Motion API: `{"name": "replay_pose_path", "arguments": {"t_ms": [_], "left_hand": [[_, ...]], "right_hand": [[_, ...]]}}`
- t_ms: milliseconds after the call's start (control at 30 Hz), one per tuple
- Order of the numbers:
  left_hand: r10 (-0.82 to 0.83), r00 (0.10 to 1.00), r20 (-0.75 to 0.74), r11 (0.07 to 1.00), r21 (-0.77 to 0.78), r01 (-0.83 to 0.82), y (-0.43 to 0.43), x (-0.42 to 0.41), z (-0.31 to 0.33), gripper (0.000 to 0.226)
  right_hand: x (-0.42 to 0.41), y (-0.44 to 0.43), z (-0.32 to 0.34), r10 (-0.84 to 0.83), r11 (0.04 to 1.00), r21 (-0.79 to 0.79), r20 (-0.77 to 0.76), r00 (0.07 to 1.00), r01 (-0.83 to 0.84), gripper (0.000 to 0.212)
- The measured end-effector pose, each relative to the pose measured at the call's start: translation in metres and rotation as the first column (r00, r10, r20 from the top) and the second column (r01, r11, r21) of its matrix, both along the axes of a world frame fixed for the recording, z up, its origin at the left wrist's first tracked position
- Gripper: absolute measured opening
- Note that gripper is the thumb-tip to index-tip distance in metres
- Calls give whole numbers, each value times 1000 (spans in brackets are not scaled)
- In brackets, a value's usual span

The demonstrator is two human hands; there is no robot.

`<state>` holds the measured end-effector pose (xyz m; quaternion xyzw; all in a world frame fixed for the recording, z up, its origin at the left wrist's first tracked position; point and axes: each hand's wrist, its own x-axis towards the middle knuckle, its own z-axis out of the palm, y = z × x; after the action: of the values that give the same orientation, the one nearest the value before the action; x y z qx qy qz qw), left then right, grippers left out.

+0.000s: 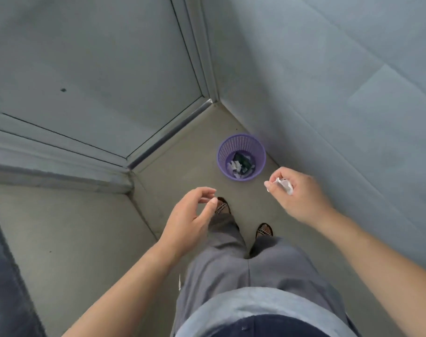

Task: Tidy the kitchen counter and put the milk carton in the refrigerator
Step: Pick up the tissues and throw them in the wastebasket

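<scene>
While standing over the purple bin, the right hand is pinching crumpled white wrapper; the left hand is hanging loose, empty. Wrapper is hovering beside the rim, risking a floor miss. Milk carton unseen.

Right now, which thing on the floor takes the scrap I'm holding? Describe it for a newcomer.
Look to the floor by the wall on the right, near the corner. There stands the wastebasket, just beyond the right hand. It is round, purple mesh, with paper scraps already inside.
</scene>
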<state>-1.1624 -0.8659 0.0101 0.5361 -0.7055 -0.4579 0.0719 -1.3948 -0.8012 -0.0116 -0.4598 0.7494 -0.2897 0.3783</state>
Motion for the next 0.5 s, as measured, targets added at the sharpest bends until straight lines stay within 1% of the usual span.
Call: {"name": "replay_pose_path", "arguments": {"t_ms": [100, 200, 267, 367, 500], "left_hand": [[-71, 996, 58, 997, 11, 70, -66, -13, -27, 21], [-146, 981, 127, 989, 14, 146, -126, -25, -55, 22], [-220, 959, 180, 974, -18, 227, -162, -31, -77, 23], [-309, 918, 247, 940, -64, 334, -203, -40, -121, 23], [-313, 911, 270, 943, -22, 331, -229, -49, -205, 23]], "right_hand": [[-8, -53, -22, 72, 997, 42, -34, 997, -70, 15], [-19, -101, -46, 63, 997, 39, -47, 997, -62, 10], [-24, -128, -71, 52, 998, 42, -49, 997, -50, 8], [-28, -159, -122, 44, 998, 57, -46, 998, -41, 11], [-32, -182, -208, 41, 994, 103, -38, 998, -37, 19]]}}
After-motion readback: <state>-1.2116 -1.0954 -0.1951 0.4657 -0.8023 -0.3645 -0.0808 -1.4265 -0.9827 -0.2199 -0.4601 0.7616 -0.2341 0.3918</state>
